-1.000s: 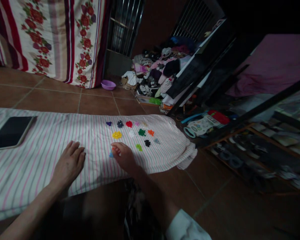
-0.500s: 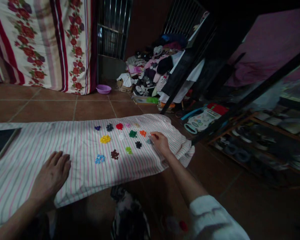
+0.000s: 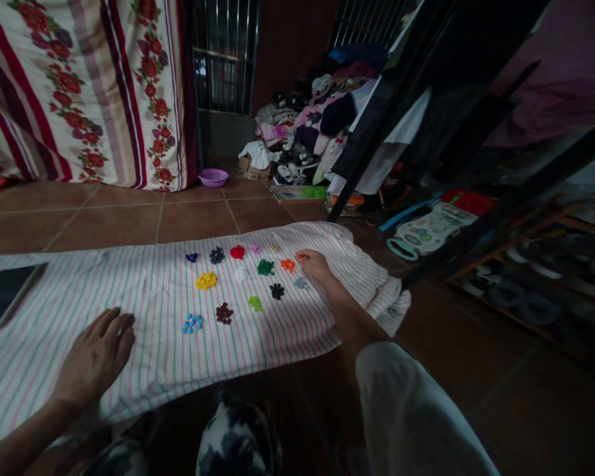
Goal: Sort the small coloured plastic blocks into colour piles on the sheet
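Observation:
My left hand (image 3: 98, 354) lies palm down on the striped cloth (image 3: 153, 357), fingers loosely stretched and holding nothing. At the right end, my right hand (image 3: 317, 266) has its fingertips drawn together just beside the small orange pieces (image 3: 288, 265); whether something sits in the pinch is too small to tell. Just below that hand are grey pieces (image 3: 300, 283). Nearby lie little piles sorted by colour: dark green (image 3: 266, 267), black (image 3: 277, 291), lime green (image 3: 255, 303), white (image 3: 241, 274), red (image 3: 237, 252), yellow (image 3: 206, 281), brown (image 3: 224, 313) and light blue (image 3: 192, 323).
A dark-screened tablet or phone (image 3: 7, 296) rests at the cloth's left end. Beyond, on the tiled floor, are a purple basin (image 3: 213, 177) and a heap of clothes (image 3: 317, 125). A dark slanted post (image 3: 352, 178) and a shoe rack (image 3: 525, 264) stand at right.
The view has shifted slightly. My right hand has moved a little up, closer to the orange pieces, and the grey pile shows more fully. My left hand stays resting on the cloth.

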Demonstrator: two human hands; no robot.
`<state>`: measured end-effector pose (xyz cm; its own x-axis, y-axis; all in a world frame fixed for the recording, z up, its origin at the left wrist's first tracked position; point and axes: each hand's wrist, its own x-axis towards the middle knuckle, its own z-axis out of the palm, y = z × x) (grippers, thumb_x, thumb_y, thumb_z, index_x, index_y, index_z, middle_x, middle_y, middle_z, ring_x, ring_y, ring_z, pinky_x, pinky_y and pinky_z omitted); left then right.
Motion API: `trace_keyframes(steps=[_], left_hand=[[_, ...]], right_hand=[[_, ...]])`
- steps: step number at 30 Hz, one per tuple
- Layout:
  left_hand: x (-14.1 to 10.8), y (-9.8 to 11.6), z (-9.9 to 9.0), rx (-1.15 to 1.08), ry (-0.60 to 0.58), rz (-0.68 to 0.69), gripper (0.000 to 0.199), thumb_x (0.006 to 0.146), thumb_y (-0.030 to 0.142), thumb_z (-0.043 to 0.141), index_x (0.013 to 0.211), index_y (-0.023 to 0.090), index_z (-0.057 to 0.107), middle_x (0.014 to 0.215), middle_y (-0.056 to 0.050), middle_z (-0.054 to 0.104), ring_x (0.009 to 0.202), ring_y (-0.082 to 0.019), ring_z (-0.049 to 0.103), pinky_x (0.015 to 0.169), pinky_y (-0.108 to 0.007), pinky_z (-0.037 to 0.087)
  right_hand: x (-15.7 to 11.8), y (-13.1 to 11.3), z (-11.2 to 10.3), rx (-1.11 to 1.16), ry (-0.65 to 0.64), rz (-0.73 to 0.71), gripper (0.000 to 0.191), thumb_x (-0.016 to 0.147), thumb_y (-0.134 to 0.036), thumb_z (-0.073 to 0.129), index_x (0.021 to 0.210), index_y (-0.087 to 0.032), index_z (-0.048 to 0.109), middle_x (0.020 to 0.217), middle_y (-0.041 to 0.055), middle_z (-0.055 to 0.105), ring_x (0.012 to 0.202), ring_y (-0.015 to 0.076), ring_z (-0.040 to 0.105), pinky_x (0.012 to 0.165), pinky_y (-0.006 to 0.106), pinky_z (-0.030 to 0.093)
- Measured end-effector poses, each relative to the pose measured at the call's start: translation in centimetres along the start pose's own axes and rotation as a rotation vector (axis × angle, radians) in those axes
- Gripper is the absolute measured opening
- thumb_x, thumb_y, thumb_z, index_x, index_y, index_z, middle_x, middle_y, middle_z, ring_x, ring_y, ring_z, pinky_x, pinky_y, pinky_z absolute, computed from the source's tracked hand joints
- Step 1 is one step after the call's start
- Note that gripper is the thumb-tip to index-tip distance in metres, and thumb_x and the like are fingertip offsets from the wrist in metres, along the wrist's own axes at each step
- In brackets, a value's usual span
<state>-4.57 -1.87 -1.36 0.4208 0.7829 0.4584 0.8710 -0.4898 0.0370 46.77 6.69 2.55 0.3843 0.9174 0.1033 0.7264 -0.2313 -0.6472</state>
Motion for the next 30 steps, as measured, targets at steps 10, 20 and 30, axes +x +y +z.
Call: trace_keyframes(steps=[10,20,30], left_hand=[[0.0,-0.2,0.3,0.143,-0.015,0.025,0.041,0.092,0.034,0.031,0.107,0.008,0.059,0.109,-0.018,0.063,0.118,-0.035,0.050,0.093,-0.048,0.045],[0.0,0.0,0.2,0.138,-0.028,0.005,0.039,0.092,0.033,0.030,0.107,0.009,0.057,0.111,-0.017,0.062,0.119,-0.034,0.050,0.094,-0.049,0.044],[0.3,0.3,-0.2,0.105,-0.045,-0.028,0.037,0.090,0.034,0.031,0.105,0.013,0.058,0.108,-0.017,0.063,0.118,-0.035,0.050,0.093,-0.051,0.045]], right_hand=[[0.9,0.0,1.9,0.041,-0.084,-0.046,0.026,0.075,-0.006,0.053,0.083,-0.020,0.074,0.089,0.0035,0.073,0.088,0.0204,0.067,0.088,0.035,0.052],[0.6,1.1,2.1,0.060,-0.194,-0.233,0.030,0.076,-0.029,0.068,0.105,-0.022,0.068,0.108,0.0056,0.068,0.099,0.0206,0.063,0.095,0.039,0.049],[1.8,0.6,2.8,-0.116,-0.204,-0.397,0.020,0.074,-0.026,0.069,0.093,-0.021,0.072,0.097,0.0053,0.068,0.092,0.0190,0.063,0.089,0.033,0.050]])
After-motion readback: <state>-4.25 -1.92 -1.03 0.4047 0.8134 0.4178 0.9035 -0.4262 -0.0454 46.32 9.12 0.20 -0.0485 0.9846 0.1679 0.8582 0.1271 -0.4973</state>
